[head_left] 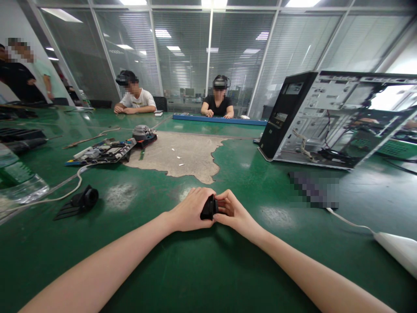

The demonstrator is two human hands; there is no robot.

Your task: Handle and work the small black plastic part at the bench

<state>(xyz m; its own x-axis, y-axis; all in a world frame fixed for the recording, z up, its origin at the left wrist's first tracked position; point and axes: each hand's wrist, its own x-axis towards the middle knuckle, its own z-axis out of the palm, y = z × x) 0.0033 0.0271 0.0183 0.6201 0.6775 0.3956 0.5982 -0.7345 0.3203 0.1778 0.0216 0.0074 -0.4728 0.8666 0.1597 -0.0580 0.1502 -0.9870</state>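
Both of my hands meet over the green table, closed around a small black plastic part whose exact kind I cannot make out. My left hand wraps it from the left, thumb along the near side. From the right, my right hand grips its edge between thumb and fingers. Part of the piece is hidden by the fingers. Farther left lies another black plastic piece with a round opening and flat fins.
An open computer case stands at the right, near a pixelated phone-like object on a cable. A circuit board, a fan-like cooler and a plastic bottle are on the left. Two people sit across the table.
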